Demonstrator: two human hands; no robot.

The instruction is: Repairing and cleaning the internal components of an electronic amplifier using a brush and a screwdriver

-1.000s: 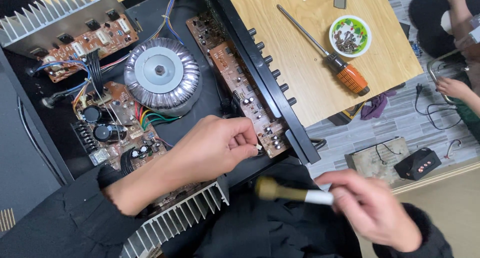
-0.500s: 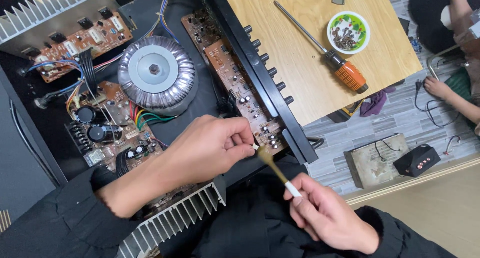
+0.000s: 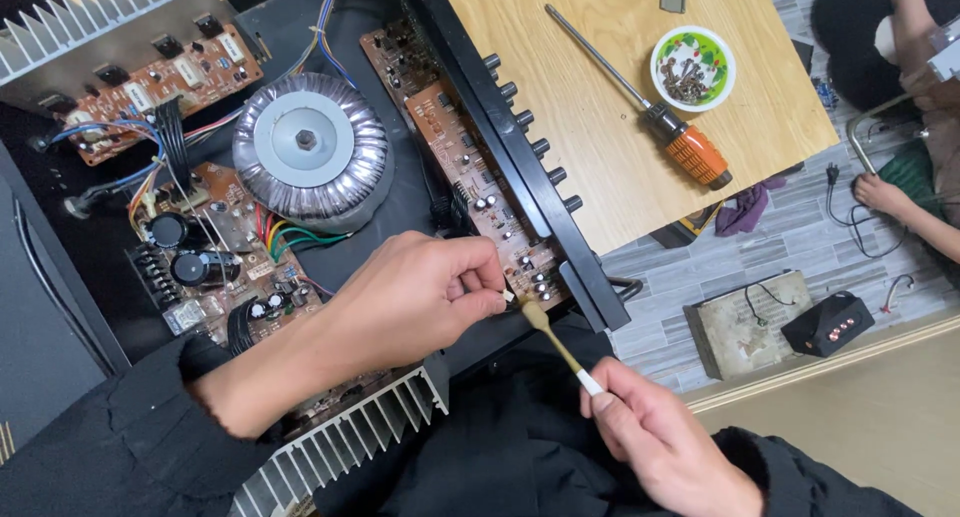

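1. Our right hand pinches a slim tan-bristled brush, tip at the brown circuit board edge.
2. Left hand fingers closed on a small white part, beside the black knobbed front panel.
3. Room is tight there; the wooden table lies beyond the panel.

Circuit board by the front panel: brown-orange w/ silver solder dots. Front panel: black, black knobs. Toroidal transformer: grey windings, silver-white centre. Wires: red, yellow, green; others blue. Heatsink: silver-grey fins. Brush: tan bristles & stem, white handle. Sleeves: black. Table: light wood grain. Screwdriver: orange handle w/ black collar, steel shaft. Small dish: white rim, green pattern, dark bits inside. Floor: grey striped tiles.
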